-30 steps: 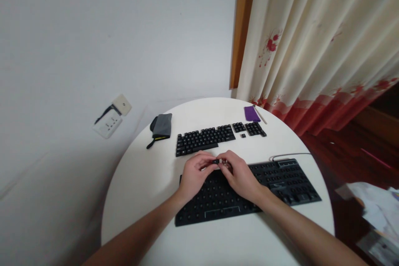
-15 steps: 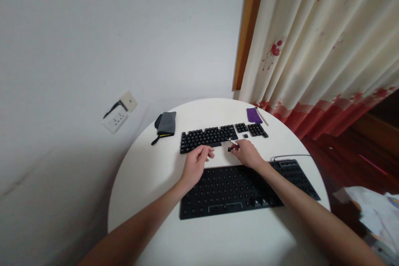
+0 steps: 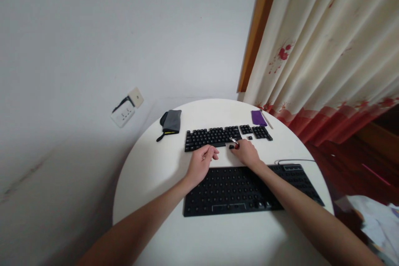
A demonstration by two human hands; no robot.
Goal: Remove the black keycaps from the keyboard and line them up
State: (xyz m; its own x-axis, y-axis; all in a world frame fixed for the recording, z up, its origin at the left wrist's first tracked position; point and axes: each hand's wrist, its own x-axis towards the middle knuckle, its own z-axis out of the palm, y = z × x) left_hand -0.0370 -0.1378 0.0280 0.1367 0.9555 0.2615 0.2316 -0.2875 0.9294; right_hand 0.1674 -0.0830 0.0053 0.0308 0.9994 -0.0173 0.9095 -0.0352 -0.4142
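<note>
My right hand [image 3: 247,153] is closed around a slim silver tool [image 3: 233,141] whose exact kind is unclear. Its tip points up and left over the edge of the laid-out black keycaps [image 3: 212,134]. Right by those fingers, a small black keycap [image 3: 231,146] lies on the table; whether they touch it I cannot tell. My left hand [image 3: 201,164] rests with curled fingers at the near edge of the keycaps, and what it holds, if anything, is hidden. Under both forearms lies a black keyboard base [image 3: 229,187] with bare switches, partly covered by the right arm.
The round white table [image 3: 149,174] stands against a wall. A grey pouch [image 3: 172,121] sits at its far left, a purple cloth [image 3: 258,118] and a thin stick [image 3: 267,119] at the far right. One loose keycap [image 3: 249,138] lies below the smaller key groups. A cable [image 3: 294,160] leaves the keyboard base.
The whole view has shifted slightly, so the table appears further right. Both hands keep nearly the same places; the right hand still grips the silver tool beside the small keycap.
</note>
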